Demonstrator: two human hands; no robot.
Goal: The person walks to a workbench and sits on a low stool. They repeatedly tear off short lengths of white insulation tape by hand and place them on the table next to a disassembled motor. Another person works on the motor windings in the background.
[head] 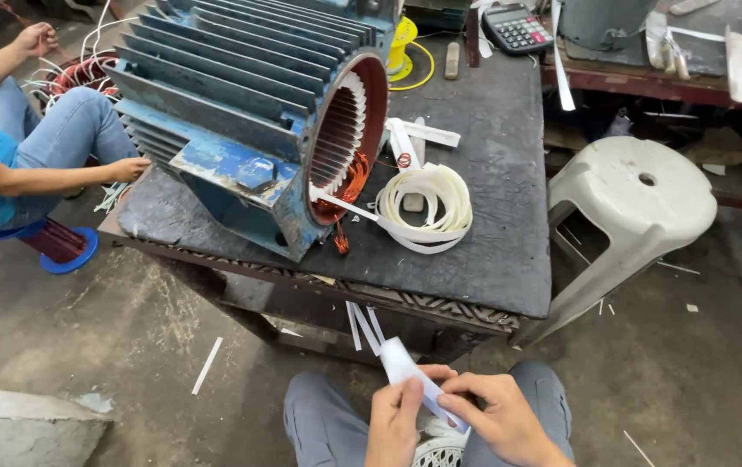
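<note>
The white paper strip [406, 367] sits low in the picture, over the person's lap, in front of the desk [492, 251]. Both hands hold it. The left hand [395, 424] pinches the strip from the left with thumb and fingers pressed together on it. The right hand [501, 415] pinches the near end of the strip, fingers curled over the fold.

To do this fold well, I think the two hands should stay close and keep the strip flat and tight between them. Press the crease with the thumb so the edge comes out straight. Hold it softly, since thin paper may tear or bend crooked.

Past the strip, more thin white strips hang off the front edge of the desk. On the desk lies a coil of white strip [427, 207]. Just left of that coil stands a big blue motor shell [241, 112] with copper wire [349, 186] in its open mouth. To the right of the desk is a pale plastic stool [630, 207]. At the far end of the desk is a calculator [518, 30]. Another person [16, 147] in blue sits left of the desk, one hand touching its corner.

The bottom of the strip is hidden behind the right hand's fingers. The wrists are cut off by the picture edge. I cannot tell what the round white thing in the lap is.
</note>
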